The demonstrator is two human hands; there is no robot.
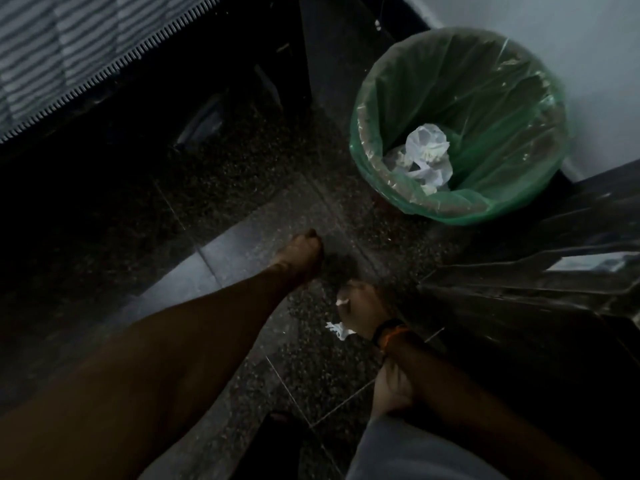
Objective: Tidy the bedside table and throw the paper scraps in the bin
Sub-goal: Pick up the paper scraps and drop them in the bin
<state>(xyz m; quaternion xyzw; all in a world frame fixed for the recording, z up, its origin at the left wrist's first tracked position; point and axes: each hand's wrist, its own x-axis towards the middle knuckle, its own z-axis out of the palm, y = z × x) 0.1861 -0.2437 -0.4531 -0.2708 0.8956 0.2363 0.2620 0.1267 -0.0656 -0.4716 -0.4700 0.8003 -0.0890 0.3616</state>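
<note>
A bin (460, 206) lined with a green plastic bag stands on the dark speckled floor at the upper right. Crumpled white paper (429, 157) lies at its bottom. My left hand (301, 252) reaches down to the floor, fingers curled closed; nothing shows in it. My right hand (363, 310) hangs lower and to the right, fist closed around white paper scraps (341, 329) that stick out on both sides of the fist. Both hands are short of the bin, below and left of it.
A striped mattress (52, 57) with a zipper edge fills the upper left, with dark space under it. Dark furniture (540, 271) juts in from the right beside the bin. A pale wall (571, 39) rises behind the bin. A bare foot (391, 393) shows near the bottom.
</note>
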